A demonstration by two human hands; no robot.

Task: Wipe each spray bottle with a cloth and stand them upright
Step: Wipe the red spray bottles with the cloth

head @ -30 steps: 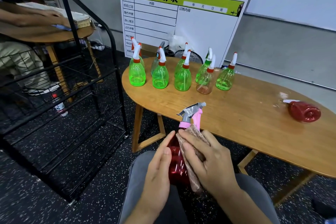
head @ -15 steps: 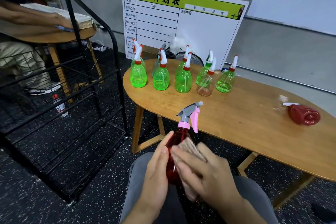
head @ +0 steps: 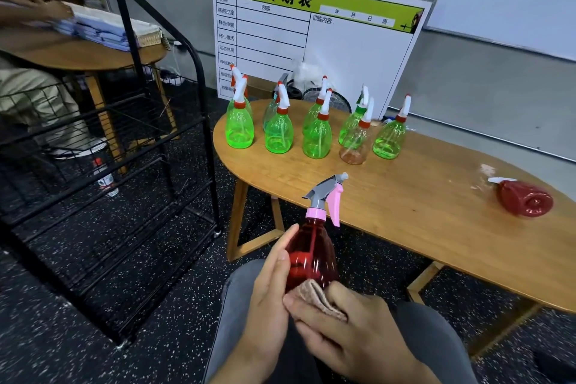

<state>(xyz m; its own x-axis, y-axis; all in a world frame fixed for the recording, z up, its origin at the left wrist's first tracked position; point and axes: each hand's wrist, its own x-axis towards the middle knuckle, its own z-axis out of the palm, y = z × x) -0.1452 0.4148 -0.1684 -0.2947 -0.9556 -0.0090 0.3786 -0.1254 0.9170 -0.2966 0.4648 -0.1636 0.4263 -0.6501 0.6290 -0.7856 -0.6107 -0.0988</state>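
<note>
Spray bottle [head: 311, 256], red body with pink collar and grey trigger head: held upright at lower centre of the frame, above the lap, off the tabletop [head: 405, 212]. Left hand [head: 268, 299] wrapped on the bottle's left flank, steadying it. Right hand [head: 352, 330] closed on the cloth [head: 318, 296], pressing it against the lower body near the base. Both hands close together, touching at the fingertips. Step in hand, as judged: wiping of the lower body; upper body and trigger head bare of cloth. Next move, as judged: finish the pass round the base, then reach up and forward and set the bottle on its base on the tabletop, well apart from the standing row so as not to topple it; then take the lying red bottle [head: 523, 201] at the right of the frame. Count: one cloth; two red bottles, one in hand and one on its side; nine bottles upright at upper centre, namely seven green bottles [head: 239, 128], one of them largely hidden, one pale grey-headed bottle [head: 270, 112] and one clear brownish bottle [head: 353, 146].
</note>
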